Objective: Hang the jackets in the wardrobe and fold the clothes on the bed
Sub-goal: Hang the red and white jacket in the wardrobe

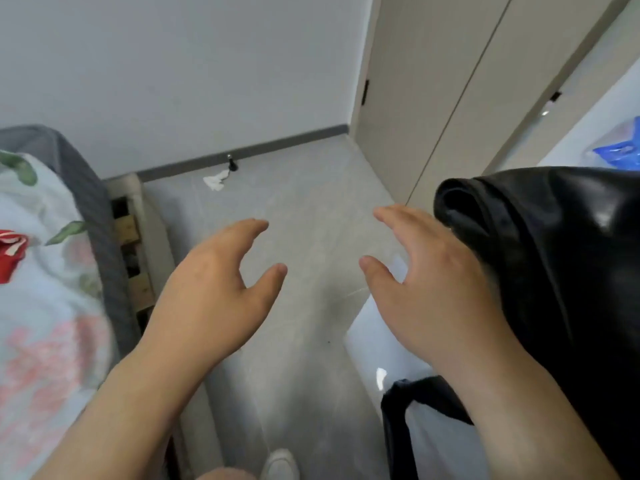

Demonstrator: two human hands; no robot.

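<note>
A black leather jacket (561, 265) hangs at the right, its shiny folds reaching down past my right forearm. My right hand (426, 271) hovers just left of it, palm down, fingers relaxed and holding nothing. Over the grey floor my left hand (214, 285) is held out the same way, fingers loosely spread and empty. The bed (52, 271) with a floral cover lies at the left edge, and a red garment (10, 251) rests on it. The beige wardrobe doors (450, 98) stand closed at the upper right.
A grey bed frame edge (104, 230) runs beside the walkway. Crumpled white paper (216, 180) and a black doorstop (231, 164) lie by the far wall. A blue bag (620, 154) sits at the far right. My white shoe (280, 464) shows at the bottom.
</note>
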